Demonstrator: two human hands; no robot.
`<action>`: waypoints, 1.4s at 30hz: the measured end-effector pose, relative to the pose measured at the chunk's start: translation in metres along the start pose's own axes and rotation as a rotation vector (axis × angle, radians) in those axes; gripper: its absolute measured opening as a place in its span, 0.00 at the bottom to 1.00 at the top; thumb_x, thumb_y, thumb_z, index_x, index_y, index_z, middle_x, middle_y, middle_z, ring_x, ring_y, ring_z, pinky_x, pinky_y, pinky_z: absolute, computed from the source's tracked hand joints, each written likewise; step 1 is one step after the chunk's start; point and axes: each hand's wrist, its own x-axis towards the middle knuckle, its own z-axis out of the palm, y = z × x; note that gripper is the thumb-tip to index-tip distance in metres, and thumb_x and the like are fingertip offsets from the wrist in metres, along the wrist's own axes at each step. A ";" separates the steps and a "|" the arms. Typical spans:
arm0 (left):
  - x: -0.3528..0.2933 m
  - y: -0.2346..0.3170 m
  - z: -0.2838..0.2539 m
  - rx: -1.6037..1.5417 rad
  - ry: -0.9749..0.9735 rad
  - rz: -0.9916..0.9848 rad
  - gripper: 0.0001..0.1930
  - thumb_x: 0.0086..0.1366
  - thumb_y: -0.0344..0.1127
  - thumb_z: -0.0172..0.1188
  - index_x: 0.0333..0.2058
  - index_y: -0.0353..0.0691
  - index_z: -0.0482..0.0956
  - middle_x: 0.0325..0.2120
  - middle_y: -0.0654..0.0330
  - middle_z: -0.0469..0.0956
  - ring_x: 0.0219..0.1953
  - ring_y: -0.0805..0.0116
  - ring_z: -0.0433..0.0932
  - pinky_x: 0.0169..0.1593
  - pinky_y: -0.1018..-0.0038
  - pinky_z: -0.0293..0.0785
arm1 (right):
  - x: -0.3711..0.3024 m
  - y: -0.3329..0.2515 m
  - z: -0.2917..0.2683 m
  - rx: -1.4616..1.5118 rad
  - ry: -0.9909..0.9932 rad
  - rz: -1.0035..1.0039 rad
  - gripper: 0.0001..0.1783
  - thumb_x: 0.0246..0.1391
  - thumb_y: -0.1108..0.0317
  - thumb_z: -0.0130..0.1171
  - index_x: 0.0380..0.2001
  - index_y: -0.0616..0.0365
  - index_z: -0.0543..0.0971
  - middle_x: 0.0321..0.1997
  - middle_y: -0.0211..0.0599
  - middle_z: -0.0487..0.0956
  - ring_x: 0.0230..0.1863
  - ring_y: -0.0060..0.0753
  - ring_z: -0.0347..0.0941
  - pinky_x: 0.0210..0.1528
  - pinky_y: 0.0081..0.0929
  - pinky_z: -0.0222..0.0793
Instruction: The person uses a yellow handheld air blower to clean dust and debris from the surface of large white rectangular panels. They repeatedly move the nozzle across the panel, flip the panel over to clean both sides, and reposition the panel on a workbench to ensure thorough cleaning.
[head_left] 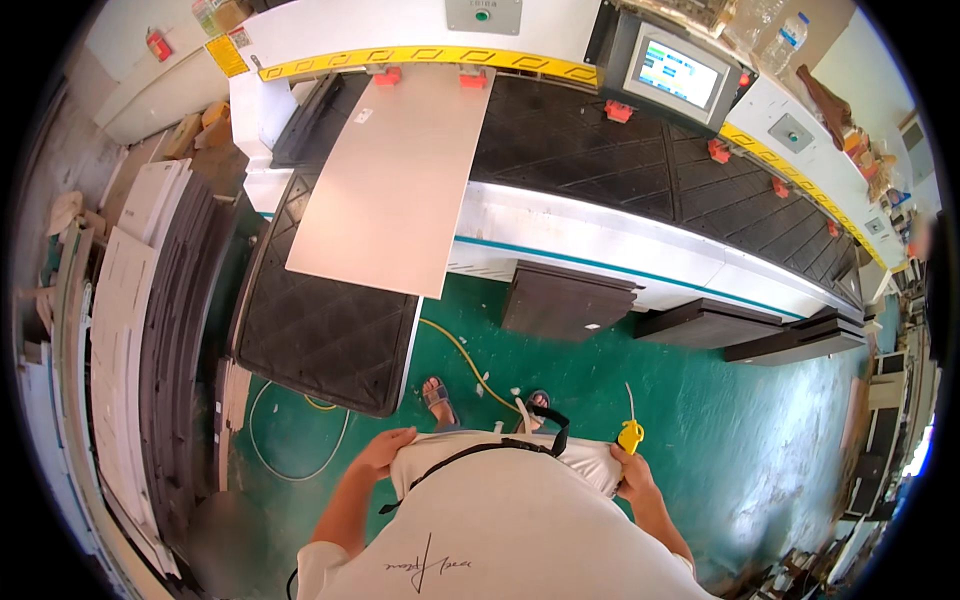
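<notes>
My left hand (387, 452) is closed at the left side of my white shirt (490, 510), its fingers on the hem, which is stretched wide. At the shirt's right side, my right hand (633, 474) is closed round a yellow air blow gun (629, 436), its thin nozzle pointing away from me. The gun's handle is mostly hidden by the hand and shirt. Ahead, a pale flat panel (390, 190) lies across the machine's dark bed, its far end under the yellow-striped beam. Its near end overhangs a black side table (330, 330).
Dark boards (570, 300) lean against the machine's base. A lit control screen (675, 75) stands at the far right. Stacked panels (150, 330) line the left side. A yellow hose (465, 355) and a pale looped cable (300, 478) lie on the green floor (560, 375).
</notes>
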 end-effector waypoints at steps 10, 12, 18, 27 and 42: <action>0.003 -0.114 -0.060 0.482 0.725 0.005 0.29 0.68 0.59 0.64 0.39 0.30 0.86 0.30 0.51 0.84 0.32 0.61 0.82 0.37 0.60 0.76 | 0.111 0.099 -0.067 -1.215 0.384 -0.582 0.25 0.59 0.47 0.67 0.29 0.63 0.83 0.24 0.52 0.82 0.29 0.55 0.81 0.31 0.48 0.72; 0.000 -0.100 -0.088 0.686 0.900 -0.040 0.29 0.68 0.58 0.63 0.34 0.30 0.85 0.27 0.48 0.82 0.30 0.57 0.79 0.36 0.59 0.74 | 0.147 0.080 -0.084 -1.074 0.445 -0.524 0.28 0.59 0.42 0.64 0.30 0.61 0.83 0.26 0.49 0.83 0.30 0.52 0.83 0.32 0.46 0.74; -0.007 -0.018 -0.175 0.425 1.579 0.516 0.23 0.74 0.48 0.57 0.30 0.30 0.78 0.24 0.50 0.78 0.25 0.54 0.72 0.33 0.56 0.70 | 0.095 -0.064 0.020 -0.998 0.206 -0.274 0.27 0.63 0.43 0.64 0.46 0.59 0.81 0.33 0.39 0.86 0.26 0.33 0.82 0.25 0.30 0.75; 0.065 0.185 -0.008 0.964 1.189 1.415 0.19 0.59 0.36 0.68 0.48 0.38 0.80 0.50 0.48 0.80 0.54 0.44 0.76 0.58 0.53 0.71 | -0.015 -0.072 0.178 0.146 -0.849 -0.109 0.40 0.69 0.29 0.36 0.68 0.49 0.67 0.50 0.43 0.78 0.13 0.19 0.54 0.17 0.19 0.51; 0.126 0.213 0.031 1.259 0.911 1.188 0.39 0.64 0.55 0.64 0.67 0.40 0.65 0.74 0.45 0.53 0.77 0.43 0.46 0.74 0.38 0.39 | -0.047 0.000 0.146 0.015 -0.332 -0.426 0.37 0.72 0.34 0.37 0.48 0.62 0.74 0.27 0.38 0.76 0.34 0.45 0.80 0.39 0.43 0.78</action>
